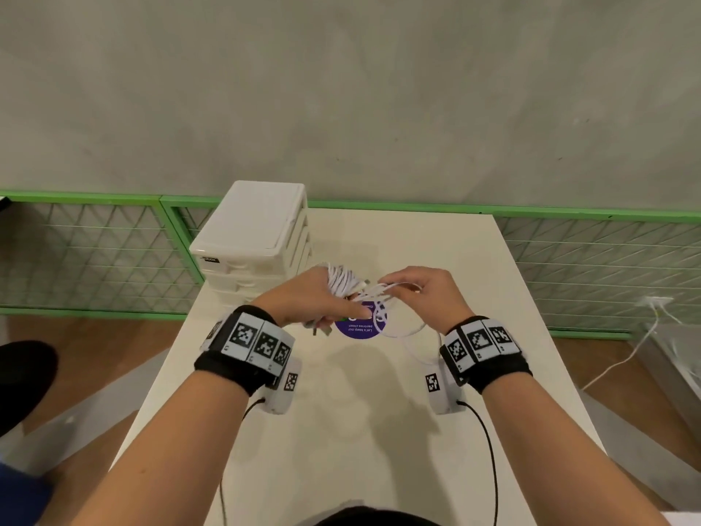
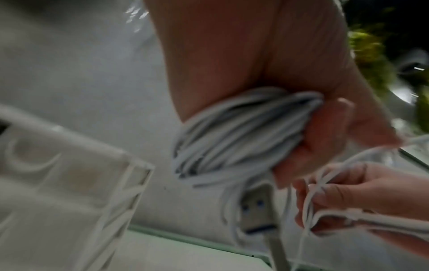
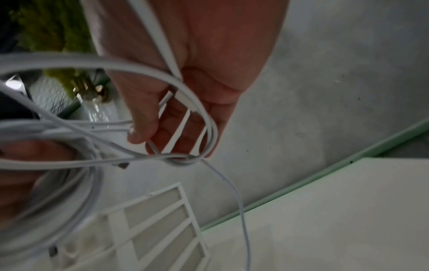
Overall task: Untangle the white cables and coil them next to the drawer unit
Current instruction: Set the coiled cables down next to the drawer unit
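My left hand (image 1: 322, 301) grips a thick bundle of coiled white cables (image 1: 343, 280), held above the table just right of the white drawer unit (image 1: 254, 237). In the left wrist view the coil (image 2: 236, 133) wraps across my palm and a USB plug (image 2: 256, 207) hangs below it. My right hand (image 1: 421, 290) pinches loose white strands (image 1: 390, 288) that lead from the bundle. The right wrist view shows my fingers (image 3: 185, 128) curled through a cable loop with a knot (image 3: 183, 159) at the fingertips. More cable loops (image 1: 402, 332) trail down toward the table.
The white table (image 1: 379, 430) carries a round purple sticker (image 1: 360, 326) under my hands. A green-framed mesh fence (image 1: 588, 256) runs behind the table. Another white cable (image 1: 622, 358) lies on the floor at the right.
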